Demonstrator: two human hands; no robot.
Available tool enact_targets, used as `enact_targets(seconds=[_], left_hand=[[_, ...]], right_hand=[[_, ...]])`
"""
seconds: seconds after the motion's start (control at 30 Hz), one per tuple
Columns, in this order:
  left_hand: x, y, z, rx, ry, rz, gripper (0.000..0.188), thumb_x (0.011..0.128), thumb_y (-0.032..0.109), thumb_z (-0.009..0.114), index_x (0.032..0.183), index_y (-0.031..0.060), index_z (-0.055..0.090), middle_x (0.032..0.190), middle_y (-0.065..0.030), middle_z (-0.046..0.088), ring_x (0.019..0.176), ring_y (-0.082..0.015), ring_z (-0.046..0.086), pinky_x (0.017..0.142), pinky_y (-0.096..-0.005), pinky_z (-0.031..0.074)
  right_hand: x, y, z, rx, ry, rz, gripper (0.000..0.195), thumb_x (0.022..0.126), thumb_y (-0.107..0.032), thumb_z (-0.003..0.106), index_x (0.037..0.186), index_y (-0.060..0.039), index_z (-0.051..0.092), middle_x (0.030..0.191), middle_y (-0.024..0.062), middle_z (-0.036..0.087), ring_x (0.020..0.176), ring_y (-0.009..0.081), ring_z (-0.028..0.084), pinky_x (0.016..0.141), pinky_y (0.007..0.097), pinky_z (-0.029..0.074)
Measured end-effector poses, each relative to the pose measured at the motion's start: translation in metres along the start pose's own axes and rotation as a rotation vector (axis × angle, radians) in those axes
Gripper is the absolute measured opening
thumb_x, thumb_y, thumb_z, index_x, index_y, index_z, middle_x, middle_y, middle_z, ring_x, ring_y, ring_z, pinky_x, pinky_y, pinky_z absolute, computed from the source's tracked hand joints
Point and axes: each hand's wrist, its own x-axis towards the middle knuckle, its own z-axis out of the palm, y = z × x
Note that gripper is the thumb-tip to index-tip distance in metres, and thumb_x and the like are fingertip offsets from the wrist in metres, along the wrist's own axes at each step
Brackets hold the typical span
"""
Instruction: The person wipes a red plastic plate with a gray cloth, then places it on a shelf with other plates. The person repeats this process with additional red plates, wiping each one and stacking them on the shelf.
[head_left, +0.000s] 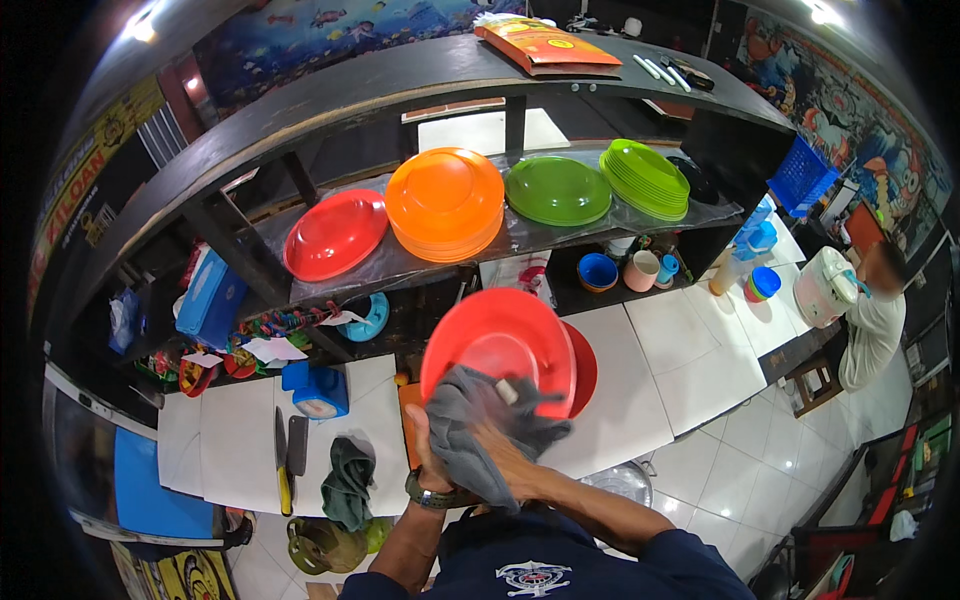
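Note:
A red plastic basin or plate (487, 322) is tilted up in front of me, with another red rim (585, 367) behind its right side. My left hand (429, 450), with a watch on the wrist, is at the basin's lower left edge, its fingers mostly hidden by a grey cloth (465, 427). My right hand (499, 442) is blurred and pressed into the cloth, over the lower part of the basin. An orange board (411, 427) shows to the left of my hands.
White tiled counter (637, 375) holds a blue scale (319, 394), a knife (283, 461), a cleaver (298, 446) and a dark green cloth (348, 480). Red (337, 234), orange (444, 202) and green plates (559, 191) line the shelf. A person (874, 322) is at the right beside a white cooler jug (825, 286).

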Motion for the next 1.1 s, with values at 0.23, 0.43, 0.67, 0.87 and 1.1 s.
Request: enact_targets(seconds=[0.23,0.43,0.67,0.87,1.1], left_hand=[[-0.005,-0.015,0.042,0.268,0.147,-0.034,0.071,0.094,0.057,0.036,0.142,0.0053,0.031,0.140,-0.0103,0.042,0.126,-0.0258,0.043,0.107,-0.0415,0.032],[-0.009,-0.006,0.015,0.116,0.197,-0.022,0.055,0.097,0.039,0.040,0.139,0.0042,0.034,0.138,-0.0119,0.045,0.125,-0.0280,0.045,0.106,-0.0441,0.034],[0.004,0.011,0.000,0.187,0.182,0.145,0.057,0.098,0.045,0.035,0.138,0.0043,0.035,0.134,-0.0128,0.048,0.118,-0.0292,0.051,0.100,-0.0436,0.040],[0.003,-0.010,-0.001,0.089,-0.010,-0.061,0.068,0.095,0.056,0.033,0.136,0.0026,0.039,0.132,-0.0131,0.048,0.120,-0.0275,0.047,0.103,-0.0410,0.035],[-0.001,-0.018,0.036,0.242,0.210,-0.027,0.067,0.096,0.055,0.031,0.138,0.0029,0.038,0.133,-0.0102,0.050,0.123,-0.0233,0.045,0.107,-0.0385,0.031]], right_hand=[[0.057,0.010,-0.036,-0.660,0.273,0.046,0.058,0.083,-0.036,0.051,0.134,-0.0082,0.045,0.154,0.0176,0.006,0.127,0.0540,0.027,0.105,0.0592,0.023],[0.046,0.044,-0.072,-0.818,0.435,0.162,0.057,0.085,-0.038,0.049,0.133,-0.0073,0.047,0.151,0.0234,0.010,0.128,0.0558,0.021,0.108,0.0603,0.017],[-0.029,0.053,-0.012,-0.767,0.055,0.226,0.071,0.082,-0.038,0.053,0.134,0.0075,0.036,0.145,0.0335,0.016,0.130,0.0562,0.018,0.110,0.0568,0.015],[0.000,0.024,0.010,-0.308,-0.028,0.131,0.078,0.082,-0.032,0.053,0.139,0.0115,0.021,0.144,0.0352,0.016,0.133,0.0542,0.014,0.114,0.0513,0.011],[0.036,0.010,-0.013,-0.753,0.358,0.104,0.076,0.083,-0.034,0.052,0.137,0.0117,0.027,0.145,0.0335,0.016,0.135,0.0497,0.016,0.114,0.0494,0.012]])
